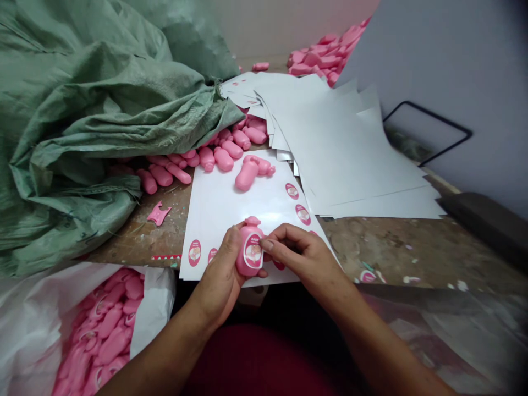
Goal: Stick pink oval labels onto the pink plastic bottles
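Note:
My left hand [225, 269] is wrapped round a small pink plastic bottle [246, 265], holding it upright near the table's front edge. An oval pink-and-white sticker [253, 251] printed "BABY" lies against the bottle's front. At its right edge, the thumb and index finger of my right hand [295, 247] pinch together on the sticker. Beneath both hands is a white sticker sheet [225, 206] with several oval stickers along its sides and front. Two more pink bottles [247, 175] rest on the sheet's far part.
A green woven sack [103, 104] spills pink bottles on the left. White sheets [342, 143] are stacked at the right. A white bag [154, 300] of labelled bottles stands lower left. More bottles [325, 55] are heaped at the back, and a pink scrap [158, 213] lies on the table.

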Demonstrator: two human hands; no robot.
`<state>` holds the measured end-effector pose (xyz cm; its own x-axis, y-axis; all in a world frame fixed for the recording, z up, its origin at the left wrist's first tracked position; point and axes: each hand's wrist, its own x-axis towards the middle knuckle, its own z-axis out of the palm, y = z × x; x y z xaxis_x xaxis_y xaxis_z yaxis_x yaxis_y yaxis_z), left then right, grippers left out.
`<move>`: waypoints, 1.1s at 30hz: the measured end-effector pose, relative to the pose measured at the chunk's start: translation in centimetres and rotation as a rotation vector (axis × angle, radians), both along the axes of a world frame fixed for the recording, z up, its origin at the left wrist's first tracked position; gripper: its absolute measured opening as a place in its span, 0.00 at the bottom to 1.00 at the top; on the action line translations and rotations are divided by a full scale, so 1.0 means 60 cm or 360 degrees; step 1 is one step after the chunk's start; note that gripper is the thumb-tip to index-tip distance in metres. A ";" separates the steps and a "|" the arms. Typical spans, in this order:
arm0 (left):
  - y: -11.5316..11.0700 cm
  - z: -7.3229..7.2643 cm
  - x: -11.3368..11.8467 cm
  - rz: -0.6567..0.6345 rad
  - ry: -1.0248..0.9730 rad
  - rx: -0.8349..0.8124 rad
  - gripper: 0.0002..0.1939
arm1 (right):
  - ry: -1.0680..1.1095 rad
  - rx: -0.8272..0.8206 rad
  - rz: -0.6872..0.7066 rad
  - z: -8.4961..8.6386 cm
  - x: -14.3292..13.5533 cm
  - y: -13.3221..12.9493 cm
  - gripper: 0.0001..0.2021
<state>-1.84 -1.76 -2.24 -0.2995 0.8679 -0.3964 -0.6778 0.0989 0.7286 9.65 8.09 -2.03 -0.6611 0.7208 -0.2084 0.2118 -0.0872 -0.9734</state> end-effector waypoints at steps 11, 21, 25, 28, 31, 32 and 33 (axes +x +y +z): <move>-0.003 0.008 0.001 -0.0099 0.0111 -0.0080 0.22 | -0.0252 0.0486 -0.0107 -0.002 0.017 0.000 0.13; -0.016 0.016 -0.006 -0.0381 -0.0051 0.0014 0.34 | 0.0135 0.0055 -0.0146 0.001 -0.001 0.004 0.18; -0.020 0.012 -0.015 -0.0453 -0.0211 0.0022 0.35 | 0.0207 0.0028 -0.0203 -0.001 0.002 0.009 0.17; -0.016 0.009 -0.018 -0.0379 -0.0339 0.0037 0.23 | 0.0187 0.0069 -0.0220 -0.002 0.006 0.008 0.17; -0.030 0.012 -0.035 -0.0269 -0.0299 -0.0042 0.19 | 0.0077 0.0188 -0.0184 -0.002 0.010 0.006 0.15; -0.044 0.015 -0.048 -0.0249 -0.0186 -0.0096 0.19 | 0.0021 0.0265 -0.0175 -0.003 0.012 0.006 0.14; -0.065 0.019 -0.066 -0.0250 -0.0017 -0.0176 0.18 | -0.0039 0.0359 -0.0158 -0.005 0.015 0.008 0.14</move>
<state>-5.77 -5.66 -1.07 -0.1588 0.8545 -0.4945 -0.6555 0.2833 0.7001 10.57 8.57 -2.30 -0.5814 0.8121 -0.0498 0.2367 0.1102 -0.9653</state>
